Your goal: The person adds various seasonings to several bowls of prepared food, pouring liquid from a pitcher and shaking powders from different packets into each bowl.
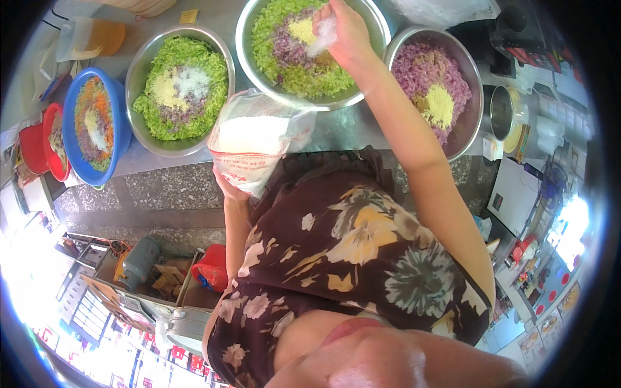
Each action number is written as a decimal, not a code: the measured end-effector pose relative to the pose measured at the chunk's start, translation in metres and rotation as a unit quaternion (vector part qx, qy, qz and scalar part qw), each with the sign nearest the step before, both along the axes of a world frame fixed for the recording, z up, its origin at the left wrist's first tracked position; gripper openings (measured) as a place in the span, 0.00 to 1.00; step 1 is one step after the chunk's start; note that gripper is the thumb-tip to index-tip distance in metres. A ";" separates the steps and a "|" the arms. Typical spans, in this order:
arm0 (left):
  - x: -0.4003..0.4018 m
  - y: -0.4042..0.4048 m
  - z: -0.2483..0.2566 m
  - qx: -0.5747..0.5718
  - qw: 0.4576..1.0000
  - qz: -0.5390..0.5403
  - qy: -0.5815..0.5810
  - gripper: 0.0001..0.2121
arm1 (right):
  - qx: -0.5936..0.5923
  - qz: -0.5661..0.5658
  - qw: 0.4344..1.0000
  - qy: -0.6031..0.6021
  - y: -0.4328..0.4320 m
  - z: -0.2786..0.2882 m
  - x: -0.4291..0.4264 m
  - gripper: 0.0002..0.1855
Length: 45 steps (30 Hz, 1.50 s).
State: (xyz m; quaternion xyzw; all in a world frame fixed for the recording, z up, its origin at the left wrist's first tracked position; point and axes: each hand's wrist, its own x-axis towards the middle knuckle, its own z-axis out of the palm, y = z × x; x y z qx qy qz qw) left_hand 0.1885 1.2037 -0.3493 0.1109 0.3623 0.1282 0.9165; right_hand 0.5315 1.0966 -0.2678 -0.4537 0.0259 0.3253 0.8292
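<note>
My left hand [230, 187] supports a clear plastic bag [252, 167] with red print, partly filled with white granules [252, 134]. My right hand [345, 39] is over a large steel bowl [246, 72] at the middle of the table. White granules [324, 36] spill from its curled fingers, blurred as they fall. Chopped pale green vegetable [264, 46] fills that bowl, topped with purple-pink minced filling [289, 52] and yellow powder [302, 30]. A second steel bowl [130, 92], to the left, holds shredded green vegetable [167, 53] with yellow powder and white granules on top.
At the right, a steel bowl [478, 116] holds pinkish mince with yellow powder. Farther left stand a blue basin [123, 131] and a red basin [48, 128] of mixed filling. A plastic jug [97, 39] of amber liquid is at the back left. Steel containers [501, 112] stand at right.
</note>
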 end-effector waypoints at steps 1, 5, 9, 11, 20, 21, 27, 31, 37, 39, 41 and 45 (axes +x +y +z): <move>-0.003 0.001 -0.004 -0.007 1.000 0.001 -0.002 0.32 | -0.020 -0.018 1.000 -0.004 0.003 -0.003 0.001 0.20; -0.011 0.007 -0.008 -0.025 1.000 -0.002 -0.019 0.32 | -0.051 -0.043 0.996 -0.057 0.014 -0.014 0.004 0.21; -0.012 0.012 -0.004 -0.029 0.999 -0.030 -0.017 0.31 | -0.063 -0.067 0.991 -0.101 0.021 -0.021 0.010 0.20; -0.009 0.014 0.001 -0.025 0.999 -0.041 -0.020 0.30 | -0.041 -0.075 0.990 -0.110 0.021 -0.025 0.011 0.20; -0.007 0.014 0.002 -0.025 0.992 -0.057 -0.107 0.30 | -0.017 -0.059 0.990 -0.124 0.016 -0.022 0.005 0.20; -0.007 0.014 0.003 -0.026 0.992 -0.061 -0.104 0.30 | -0.026 -0.062 0.990 -0.125 0.016 -0.020 0.004 0.19; -0.006 0.012 0.004 -0.029 0.994 -0.081 -0.061 0.30 | -0.024 -0.048 0.994 -0.096 0.013 0.002 -0.005 0.19; 0.001 0.012 0.013 -0.028 0.990 -0.105 -0.093 0.31 | -0.006 -0.061 0.993 -0.099 0.008 -0.004 0.002 0.19; 0.003 0.020 0.005 -0.029 0.988 -0.132 -0.079 0.30 | 0.122 -0.068 0.990 0.026 -0.001 -0.009 0.004 0.17; 0.009 0.021 0.006 -0.027 0.987 -0.144 -0.060 0.30 | 0.183 -0.086 0.977 0.063 -0.007 -0.011 0.006 0.16; 0.019 0.021 0.012 -0.026 0.986 -0.157 -0.056 0.29 | 0.243 -0.070 0.961 0.111 -0.019 -0.006 0.005 0.15; 0.026 0.020 0.008 -0.021 0.980 -0.183 -0.073 0.29 | 0.258 0.105 0.950 0.140 -0.045 0.067 -0.044 0.16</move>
